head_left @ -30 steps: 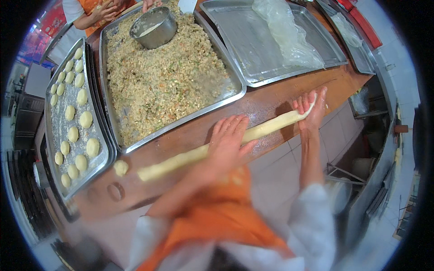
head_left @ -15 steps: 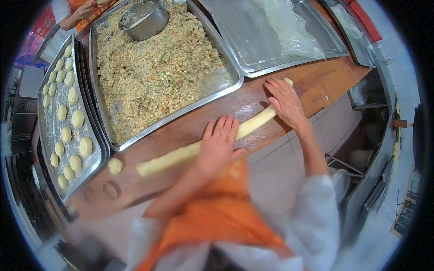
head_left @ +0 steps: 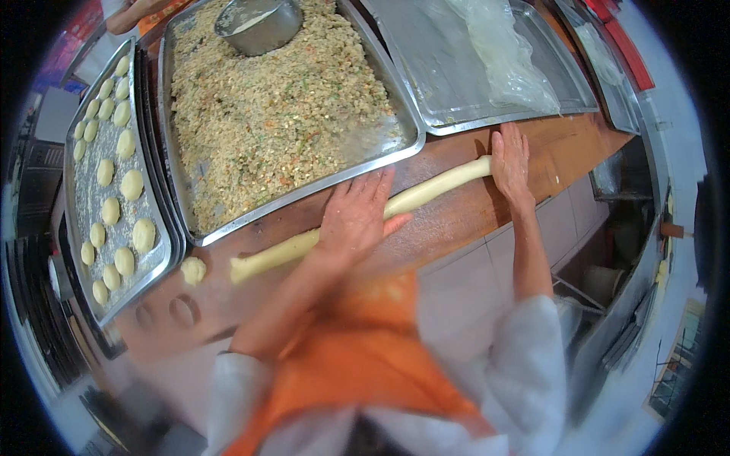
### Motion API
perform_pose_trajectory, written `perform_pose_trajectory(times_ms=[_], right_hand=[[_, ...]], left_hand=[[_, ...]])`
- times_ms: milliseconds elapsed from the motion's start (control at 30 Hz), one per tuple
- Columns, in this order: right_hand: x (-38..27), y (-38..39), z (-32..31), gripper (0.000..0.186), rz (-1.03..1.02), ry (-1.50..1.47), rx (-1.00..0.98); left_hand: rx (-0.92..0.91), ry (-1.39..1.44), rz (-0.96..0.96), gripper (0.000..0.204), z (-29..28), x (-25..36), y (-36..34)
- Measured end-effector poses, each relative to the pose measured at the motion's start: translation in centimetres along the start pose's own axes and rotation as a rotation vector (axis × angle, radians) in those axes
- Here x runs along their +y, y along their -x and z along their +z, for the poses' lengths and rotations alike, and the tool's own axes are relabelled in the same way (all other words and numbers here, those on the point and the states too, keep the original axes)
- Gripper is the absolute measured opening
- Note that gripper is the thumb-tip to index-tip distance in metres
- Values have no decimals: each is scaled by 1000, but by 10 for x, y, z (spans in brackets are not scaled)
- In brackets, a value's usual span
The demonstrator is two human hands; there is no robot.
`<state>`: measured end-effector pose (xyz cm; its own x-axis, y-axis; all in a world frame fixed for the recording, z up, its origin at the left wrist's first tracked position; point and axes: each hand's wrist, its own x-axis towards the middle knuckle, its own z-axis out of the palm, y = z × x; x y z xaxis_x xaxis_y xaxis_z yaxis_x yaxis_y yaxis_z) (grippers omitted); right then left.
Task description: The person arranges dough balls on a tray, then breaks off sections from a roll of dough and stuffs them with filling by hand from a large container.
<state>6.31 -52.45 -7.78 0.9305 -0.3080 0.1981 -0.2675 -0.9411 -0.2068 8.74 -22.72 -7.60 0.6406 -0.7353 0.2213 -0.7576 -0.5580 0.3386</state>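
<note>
Straight to the dough roll (head_left: pixel 437 186), lying slantwise on the table (head_left: pixel 449 228), near end to the left, far end up to the right! Laid across it, left of its middle: the left hand (head_left: pixel 353 216), palm down and flat, fingers stretched away from the body, thumb spread out to the right. Visible either side of that hand: a shorter length of dough to the left, a longer one running on between both hands. And over at the right end, right up against it: the right hand (head_left: pixel 513 167), flat too, fingers straight and pointing away, pinching nothing. Impossible to tell how much dough, if any, under that palm.

Just beyond the left fingertips, a big metal tray (head_left: pixel 266 215) full of crumbly mixture (head_left: pixel 274 114), with a metal bowl (head_left: pixel 262 34) set in it. Close by the roll's left end, a small dough lump (head_left: pixel 193 270), and near that a thin ring (head_left: pixel 184 310). Farther left, a floured tray (head_left: pixel 152 194) dotted with dough rounds (head_left: pixel 131 185). Beyond the right hand, crumpled clear plastic (head_left: pixel 502 57) in another tray (head_left: pixel 433 83).
</note>
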Motion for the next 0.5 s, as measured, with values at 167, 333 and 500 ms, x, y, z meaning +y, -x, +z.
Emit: perform_pose_trajectory(times_ms=[167, 333, 500], right_hand=[[12, 57, -27, 46, -274, 18, -206], [18, 106, -32, 43, -197, 189, -88], [28, 58, 2, 33, -307, 177, 38]], left_hand=[[-171, 152, -24, 76, -6, 29, 38], [-80, 209, 139, 71, -16, 44, 79], [-15, -48, -220, 52, -49, -14, 141]])
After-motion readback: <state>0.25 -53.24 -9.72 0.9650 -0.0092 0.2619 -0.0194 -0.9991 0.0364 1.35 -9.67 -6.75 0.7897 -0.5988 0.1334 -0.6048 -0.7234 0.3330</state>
